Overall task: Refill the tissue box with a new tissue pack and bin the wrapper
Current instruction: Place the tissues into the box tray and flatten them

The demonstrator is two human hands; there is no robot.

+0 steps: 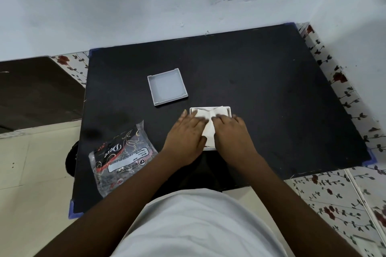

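Note:
A white square tissue box (228,110) stands open near the middle of the black table, with a stack of white tissues (209,125) inside it. My left hand (187,137) lies flat on the left part of the stack. My right hand (230,134) lies flat on the right part, fingers spread, both pressing down on the tissues. The box's white lid (167,86) rests upside down farther back and to the left. The clear plastic wrapper (121,157) with dark print lies crumpled on the table's front left.
The black table (271,89) stands against a pale wall, with blue tape on its corners. Floral-patterned tiles run along its right side and front right. A dark object (71,160) pokes out by the table's left edge. No bin is in view.

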